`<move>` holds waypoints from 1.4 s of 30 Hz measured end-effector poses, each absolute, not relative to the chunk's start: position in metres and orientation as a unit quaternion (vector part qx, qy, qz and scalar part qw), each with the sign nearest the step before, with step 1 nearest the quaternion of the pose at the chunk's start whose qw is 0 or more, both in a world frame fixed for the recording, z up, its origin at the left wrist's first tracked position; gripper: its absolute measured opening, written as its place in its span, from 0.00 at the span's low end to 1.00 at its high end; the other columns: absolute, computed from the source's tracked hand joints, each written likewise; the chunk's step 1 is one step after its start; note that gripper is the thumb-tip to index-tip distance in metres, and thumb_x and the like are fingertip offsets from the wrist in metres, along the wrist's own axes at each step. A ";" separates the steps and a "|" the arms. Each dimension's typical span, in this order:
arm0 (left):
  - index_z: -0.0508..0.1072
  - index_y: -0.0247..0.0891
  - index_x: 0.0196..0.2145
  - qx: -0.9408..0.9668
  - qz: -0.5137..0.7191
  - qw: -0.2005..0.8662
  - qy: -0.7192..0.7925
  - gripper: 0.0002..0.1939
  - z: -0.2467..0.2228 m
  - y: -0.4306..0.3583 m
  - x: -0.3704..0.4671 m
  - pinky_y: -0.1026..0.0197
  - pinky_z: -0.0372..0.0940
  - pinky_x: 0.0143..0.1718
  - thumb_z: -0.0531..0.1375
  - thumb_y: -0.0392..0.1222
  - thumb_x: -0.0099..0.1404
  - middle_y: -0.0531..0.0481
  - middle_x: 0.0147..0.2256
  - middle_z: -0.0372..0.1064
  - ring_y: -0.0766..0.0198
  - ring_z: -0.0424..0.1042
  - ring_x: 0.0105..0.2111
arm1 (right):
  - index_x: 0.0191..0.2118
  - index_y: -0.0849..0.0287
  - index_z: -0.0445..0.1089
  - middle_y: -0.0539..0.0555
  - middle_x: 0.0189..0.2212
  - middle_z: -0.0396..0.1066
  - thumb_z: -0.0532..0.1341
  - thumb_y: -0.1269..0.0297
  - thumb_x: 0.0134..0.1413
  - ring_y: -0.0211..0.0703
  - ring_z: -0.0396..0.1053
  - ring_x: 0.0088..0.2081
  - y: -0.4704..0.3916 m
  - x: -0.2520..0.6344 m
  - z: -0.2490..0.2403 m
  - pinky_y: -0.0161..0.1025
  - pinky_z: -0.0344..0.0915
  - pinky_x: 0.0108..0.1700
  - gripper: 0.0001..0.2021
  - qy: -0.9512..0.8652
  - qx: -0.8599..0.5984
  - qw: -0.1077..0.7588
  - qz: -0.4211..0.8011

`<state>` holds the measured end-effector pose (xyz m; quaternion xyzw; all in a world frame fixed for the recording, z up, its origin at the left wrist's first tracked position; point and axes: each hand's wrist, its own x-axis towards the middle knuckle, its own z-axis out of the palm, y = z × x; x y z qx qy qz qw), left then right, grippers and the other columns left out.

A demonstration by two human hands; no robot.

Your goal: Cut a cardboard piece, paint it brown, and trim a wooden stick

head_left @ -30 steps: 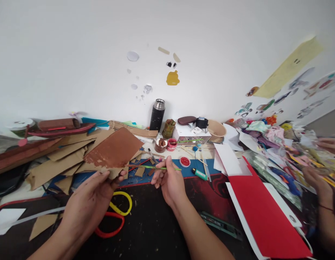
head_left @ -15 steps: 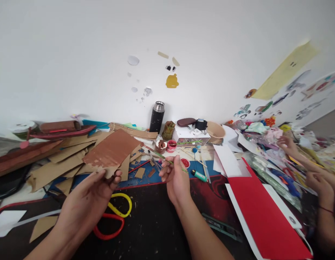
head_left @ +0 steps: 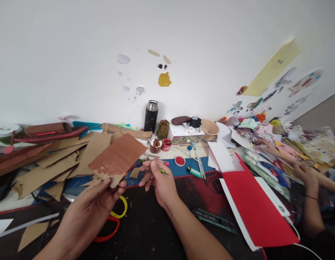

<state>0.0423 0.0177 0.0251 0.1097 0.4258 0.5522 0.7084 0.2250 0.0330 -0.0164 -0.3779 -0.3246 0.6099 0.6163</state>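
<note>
A cardboard piece, mostly coated in brown paint with a bare lower edge, is tilted up in my left hand, whose thumb and fingers pinch that edge. My right hand is closed round a thin green-handled brush, close to the right side of the cardboard; the brush's tip is hard to make out. Beyond the hands stand an open jar of brown paint and an open jar of red paint. A lid with red paint lies nearer.
Cardboard scraps and brown boat-like models cover the left. Scissors lie under my left hand. A black flask stands by the wall, a red sheet at right. Another person's arms are far right.
The view has turned slightly right. My right hand has come nearer the cardboard, and the brush, earlier seen long across the paint jars, now shows only a short stretch.
</note>
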 end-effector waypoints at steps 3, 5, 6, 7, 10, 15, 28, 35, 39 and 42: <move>0.82 0.36 0.24 0.115 0.535 0.720 0.427 0.08 0.022 0.014 0.046 0.59 0.81 0.37 0.76 0.34 0.45 0.49 0.28 0.79 0.55 0.81 0.33 | 0.42 0.60 0.79 0.56 0.35 0.80 0.70 0.41 0.57 0.37 0.76 0.20 0.032 0.224 -0.017 0.28 0.63 0.17 0.24 -0.321 -0.369 0.612 0.622; 0.82 0.36 0.24 0.118 0.523 0.726 0.430 0.09 0.019 0.012 0.048 0.60 0.81 0.36 0.76 0.34 0.44 0.47 0.28 0.79 0.54 0.81 0.33 | 0.41 0.59 0.78 0.54 0.34 0.79 0.71 0.41 0.57 0.36 0.75 0.20 0.033 0.223 -0.017 0.28 0.63 0.16 0.23 -0.316 -0.365 0.614 0.624; 0.83 0.35 0.24 0.118 0.518 0.728 0.433 0.09 0.018 0.011 0.048 0.60 0.81 0.37 0.77 0.34 0.44 0.46 0.29 0.80 0.54 0.81 0.33 | 0.40 0.59 0.77 0.53 0.32 0.79 0.71 0.42 0.56 0.36 0.74 0.19 0.033 0.223 -0.017 0.28 0.63 0.16 0.22 -0.315 -0.363 0.615 0.625; 0.83 0.34 0.25 0.119 0.514 0.729 0.436 0.10 0.016 0.009 0.049 0.60 0.80 0.37 0.78 0.34 0.43 0.45 0.30 0.80 0.54 0.81 0.33 | 0.38 0.59 0.77 0.51 0.29 0.77 0.72 0.43 0.56 0.36 0.73 0.18 0.033 0.223 -0.017 0.28 0.62 0.16 0.22 -0.315 -0.362 0.614 0.626; 0.84 0.34 0.26 0.119 0.502 0.736 0.438 0.12 0.011 0.007 0.049 0.60 0.80 0.38 0.79 0.35 0.42 0.44 0.31 0.81 0.54 0.81 0.33 | 0.35 0.58 0.74 0.47 0.20 0.72 0.73 0.44 0.54 0.37 0.70 0.16 0.032 0.223 -0.017 0.28 0.62 0.16 0.21 -0.316 -0.365 0.604 0.635; 0.84 0.36 0.26 0.145 0.490 0.740 0.436 0.10 0.004 0.004 0.051 0.58 0.80 0.40 0.78 0.37 0.45 0.44 0.33 0.82 0.55 0.81 0.33 | 0.37 0.58 0.73 0.47 0.19 0.72 0.74 0.45 0.53 0.37 0.70 0.17 0.030 0.222 -0.016 0.28 0.62 0.17 0.21 -0.312 -0.371 0.591 0.645; 0.86 0.37 0.29 0.303 0.460 0.712 0.435 0.18 -0.008 -0.004 0.050 0.60 0.74 0.45 0.79 0.54 0.49 0.41 0.32 0.81 0.55 0.79 0.36 | 0.38 0.58 0.71 0.46 0.18 0.71 0.73 0.43 0.53 0.36 0.69 0.17 0.028 0.225 -0.011 0.29 0.61 0.18 0.23 -0.313 -0.366 0.571 0.665; 0.85 0.38 0.27 0.403 0.414 0.676 0.457 0.23 -0.004 -0.007 0.051 0.61 0.71 0.39 0.73 0.64 0.56 0.41 0.30 0.80 0.54 0.77 0.35 | 0.36 0.58 0.71 0.46 0.18 0.71 0.73 0.43 0.54 0.36 0.68 0.16 0.028 0.224 -0.012 0.29 0.61 0.18 0.22 -0.312 -0.361 0.577 0.663; 0.85 0.39 0.27 0.415 0.407 0.672 0.458 0.24 -0.003 -0.007 0.051 0.62 0.70 0.39 0.72 0.65 0.56 0.40 0.30 0.80 0.54 0.76 0.35 | 0.36 0.58 0.71 0.46 0.17 0.71 0.73 0.43 0.53 0.36 0.68 0.16 0.028 0.224 -0.012 0.29 0.61 0.18 0.23 -0.311 -0.362 0.576 0.664; 0.85 0.39 0.27 0.433 0.399 0.665 0.460 0.24 -0.001 -0.005 0.051 0.61 0.70 0.39 0.72 0.65 0.56 0.40 0.30 0.80 0.54 0.76 0.34 | 0.37 0.58 0.71 0.46 0.18 0.71 0.73 0.43 0.53 0.36 0.69 0.16 0.028 0.224 -0.012 0.29 0.61 0.18 0.23 -0.311 -0.365 0.577 0.662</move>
